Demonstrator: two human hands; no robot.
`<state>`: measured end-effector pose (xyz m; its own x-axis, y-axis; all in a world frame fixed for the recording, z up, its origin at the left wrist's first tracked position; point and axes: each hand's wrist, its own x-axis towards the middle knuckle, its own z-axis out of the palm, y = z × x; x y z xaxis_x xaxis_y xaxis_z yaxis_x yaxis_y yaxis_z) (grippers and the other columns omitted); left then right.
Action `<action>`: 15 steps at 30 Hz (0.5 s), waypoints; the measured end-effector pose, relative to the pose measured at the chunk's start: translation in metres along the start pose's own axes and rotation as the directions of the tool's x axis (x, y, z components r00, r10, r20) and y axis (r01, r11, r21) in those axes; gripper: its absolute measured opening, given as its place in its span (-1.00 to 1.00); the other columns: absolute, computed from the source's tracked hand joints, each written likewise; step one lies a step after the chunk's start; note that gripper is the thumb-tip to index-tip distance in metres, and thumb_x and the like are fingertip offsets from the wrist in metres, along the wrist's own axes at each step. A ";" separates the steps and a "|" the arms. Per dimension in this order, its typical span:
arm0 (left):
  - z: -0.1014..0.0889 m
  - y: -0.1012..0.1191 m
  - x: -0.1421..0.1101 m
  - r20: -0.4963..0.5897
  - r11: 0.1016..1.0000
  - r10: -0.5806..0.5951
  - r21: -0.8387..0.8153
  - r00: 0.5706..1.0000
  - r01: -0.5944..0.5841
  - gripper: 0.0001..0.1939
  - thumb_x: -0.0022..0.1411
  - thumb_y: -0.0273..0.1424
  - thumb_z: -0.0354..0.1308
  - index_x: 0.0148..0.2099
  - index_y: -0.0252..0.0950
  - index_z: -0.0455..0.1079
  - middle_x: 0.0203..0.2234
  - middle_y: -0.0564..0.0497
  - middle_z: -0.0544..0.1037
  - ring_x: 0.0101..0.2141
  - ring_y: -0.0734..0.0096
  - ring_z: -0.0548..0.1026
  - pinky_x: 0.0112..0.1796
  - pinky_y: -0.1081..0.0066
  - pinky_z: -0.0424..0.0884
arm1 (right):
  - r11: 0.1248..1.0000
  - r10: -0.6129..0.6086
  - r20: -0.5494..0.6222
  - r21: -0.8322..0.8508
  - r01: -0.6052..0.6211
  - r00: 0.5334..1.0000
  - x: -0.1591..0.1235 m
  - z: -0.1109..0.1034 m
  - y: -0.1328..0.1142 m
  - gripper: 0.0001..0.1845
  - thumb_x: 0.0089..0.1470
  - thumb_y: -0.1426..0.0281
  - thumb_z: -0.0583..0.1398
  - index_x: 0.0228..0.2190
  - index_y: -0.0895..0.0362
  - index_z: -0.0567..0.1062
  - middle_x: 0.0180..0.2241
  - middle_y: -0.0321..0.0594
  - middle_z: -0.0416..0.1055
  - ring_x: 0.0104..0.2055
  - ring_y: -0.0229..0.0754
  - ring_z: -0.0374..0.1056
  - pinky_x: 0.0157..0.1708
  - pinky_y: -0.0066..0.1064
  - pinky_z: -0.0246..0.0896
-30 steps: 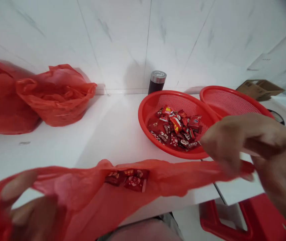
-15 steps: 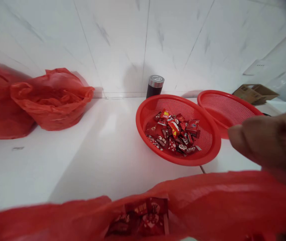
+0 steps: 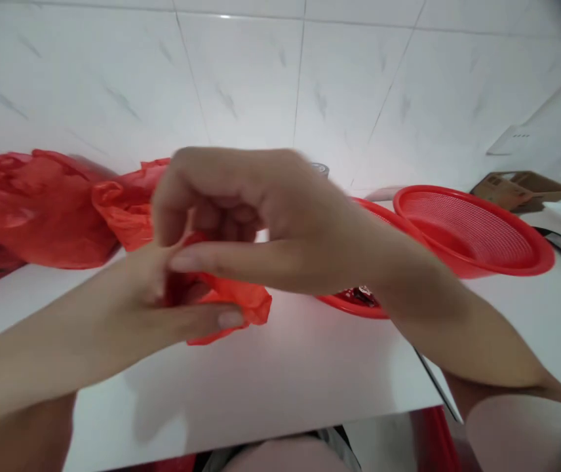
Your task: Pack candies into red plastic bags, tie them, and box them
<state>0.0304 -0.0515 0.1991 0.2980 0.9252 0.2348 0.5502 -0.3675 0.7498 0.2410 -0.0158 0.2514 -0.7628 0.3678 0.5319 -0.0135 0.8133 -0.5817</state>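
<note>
Both hands meet above the left middle of the white table. My left hand [image 3: 147, 305] comes in from the lower left, its fingers closed around a crumpled red plastic bag [image 3: 255, 303] whose end sticks out past the thumb. My right hand [image 3: 270, 210] arches over it, thumb and curled fingers pinching red plastic of the same bag by the left hand. The hands hide most of that bag. Behind my right forearm, a red mesh basket [image 3: 354, 309] shows only in part, with several small wrapped sweets [image 3: 363, 295] in it.
Full red plastic bags [image 3: 44, 210] and another red bag [image 3: 128, 210] stand at the left by the tiled wall. A second red mesh basket [image 3: 477, 229] is at the right, near a cardboard box [image 3: 521, 189]. The lid of a tumbler [image 3: 320, 169] shows behind my right hand.
The wide-open red bag with packets across the front has left that spot. My hands have come together in the middle on crumpled red plastic. The view has shifted.
</note>
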 end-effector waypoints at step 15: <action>0.008 -0.028 0.019 0.356 0.896 -0.093 -0.377 0.930 0.234 -0.61 0.37 -0.10 -0.04 -0.23 -0.24 0.47 -0.53 0.13 0.51 -0.52 0.52 0.46 -0.49 0.49 0.41 | 0.983 0.178 -0.180 0.082 -0.166 0.967 -0.061 0.039 -0.001 -0.88 0.23 0.41 0.15 -0.17 0.06 0.35 -0.23 -0.31 0.46 -0.23 -0.31 0.39 -0.17 -0.45 0.33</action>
<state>0.0268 -0.0238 0.1773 0.5038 0.8609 -0.0715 0.2683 -0.0773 0.9602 0.2624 -0.0568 0.1956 -0.6241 0.5818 0.5216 0.0605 0.7015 -0.7101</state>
